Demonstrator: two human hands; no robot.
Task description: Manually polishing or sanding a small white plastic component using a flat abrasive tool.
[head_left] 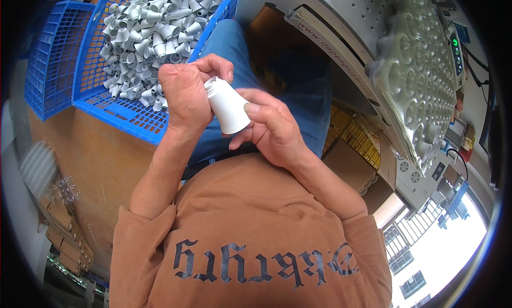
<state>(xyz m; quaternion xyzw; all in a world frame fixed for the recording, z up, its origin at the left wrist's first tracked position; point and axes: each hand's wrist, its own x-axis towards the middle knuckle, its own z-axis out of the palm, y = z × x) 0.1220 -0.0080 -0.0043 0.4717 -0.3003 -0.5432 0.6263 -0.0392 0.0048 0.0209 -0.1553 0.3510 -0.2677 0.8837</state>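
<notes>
Above the lap, over jeans (298, 89), both hands hold one white cone (228, 108). Left hand (184, 92) pinches its narrow neck with thumb and forefinger; right hand (274, 129) cups the wide end, thumb along the wall. Blue crate (117, 113) of similar grey-white parts sits just beyond the left hand. Risk: grip is fingertip-only, so a twist could slip the cone to the floor; hard squeeze might deform its thin wall.

White plastic cone-shaped housing (228, 106), smooth, narrow neck end tilted up-left, wide end down-right. Held over the jeans-clad lap (298, 94), just right of the blue crate (128, 113). Left hand (184, 92) pinches the neck; right hand (272, 129) cups the wide end.
</notes>
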